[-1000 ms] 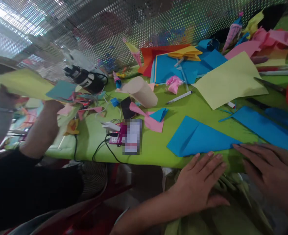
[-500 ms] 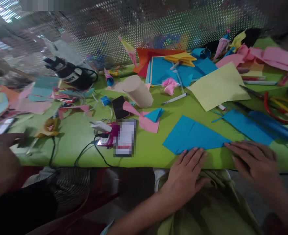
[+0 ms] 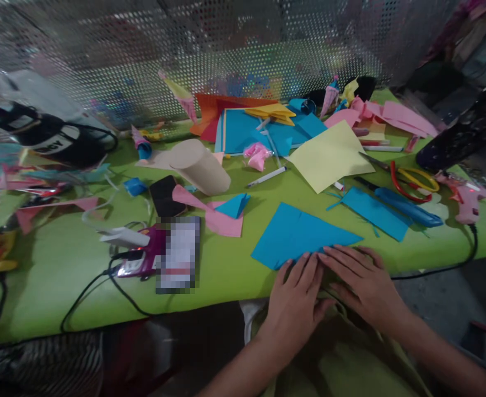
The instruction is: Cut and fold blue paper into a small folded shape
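A folded sheet of blue paper (image 3: 298,234) lies flat at the table's front edge. My left hand (image 3: 295,292) rests on its lower edge, palm down, with the fingers stretched out. Beside it my right hand (image 3: 361,278) also lies flat, its fingertips on the same edge and close to the left fingers. Neither hand grips the paper. Farther right lies a blue paper strip (image 3: 375,212) with cut fringes, next to a blue-handled cutter (image 3: 410,207). A pale yellow sheet (image 3: 329,157) lies behind the folded paper.
Scissors (image 3: 412,182) and a pink glue gun (image 3: 466,198) with a cable lie at the right. Left are a phone (image 3: 179,253), a magenta power adapter (image 3: 144,256) with cables, and a beige paper cylinder (image 3: 201,168). A dark bottle (image 3: 53,135) lies at the back left.
My right hand has slid left along the paper's edge, from its right corner to beside my left hand. The camera view has shifted right, bringing the glue gun into sight.
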`<state>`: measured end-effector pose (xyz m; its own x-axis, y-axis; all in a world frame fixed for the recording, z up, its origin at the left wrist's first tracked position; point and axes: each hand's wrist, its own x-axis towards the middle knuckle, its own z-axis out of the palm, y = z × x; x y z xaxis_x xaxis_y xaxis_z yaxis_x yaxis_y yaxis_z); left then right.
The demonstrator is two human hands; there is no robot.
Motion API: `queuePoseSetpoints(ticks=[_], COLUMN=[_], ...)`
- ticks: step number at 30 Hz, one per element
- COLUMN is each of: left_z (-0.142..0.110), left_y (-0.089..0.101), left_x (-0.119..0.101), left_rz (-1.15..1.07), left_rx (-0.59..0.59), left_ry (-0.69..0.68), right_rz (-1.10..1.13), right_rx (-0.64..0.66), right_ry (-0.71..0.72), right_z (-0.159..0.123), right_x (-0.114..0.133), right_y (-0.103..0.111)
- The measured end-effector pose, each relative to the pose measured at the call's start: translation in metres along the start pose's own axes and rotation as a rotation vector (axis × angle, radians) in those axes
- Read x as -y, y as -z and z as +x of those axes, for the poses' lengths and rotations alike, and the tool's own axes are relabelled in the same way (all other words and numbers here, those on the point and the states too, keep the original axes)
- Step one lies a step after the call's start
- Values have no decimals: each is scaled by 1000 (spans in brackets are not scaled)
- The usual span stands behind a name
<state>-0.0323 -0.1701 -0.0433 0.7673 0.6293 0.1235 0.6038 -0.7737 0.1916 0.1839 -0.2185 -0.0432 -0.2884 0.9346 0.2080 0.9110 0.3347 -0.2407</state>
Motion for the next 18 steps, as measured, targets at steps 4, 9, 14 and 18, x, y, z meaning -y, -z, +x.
queuePoseSetpoints(ticks=[4, 9, 14, 18], left_z=[-2, -9, -26, -45], left_y=[2, 7, 16, 24], left_x=[7, 16, 29, 39], left_rz=[-6, -56, -44, -14], left_rx=[9, -1, 26, 42], left_ry=[-50, -56, -59, 0], right_rz=[-54, -107, -123, -129], right_rx=[-45, -129, -177, -237], right_ry=[-104, -212, -217, -179], right_z=[-13, -27, -28, -21], right_x=[-15, -31, -34, -39], right_y=[2, 7, 7, 11])
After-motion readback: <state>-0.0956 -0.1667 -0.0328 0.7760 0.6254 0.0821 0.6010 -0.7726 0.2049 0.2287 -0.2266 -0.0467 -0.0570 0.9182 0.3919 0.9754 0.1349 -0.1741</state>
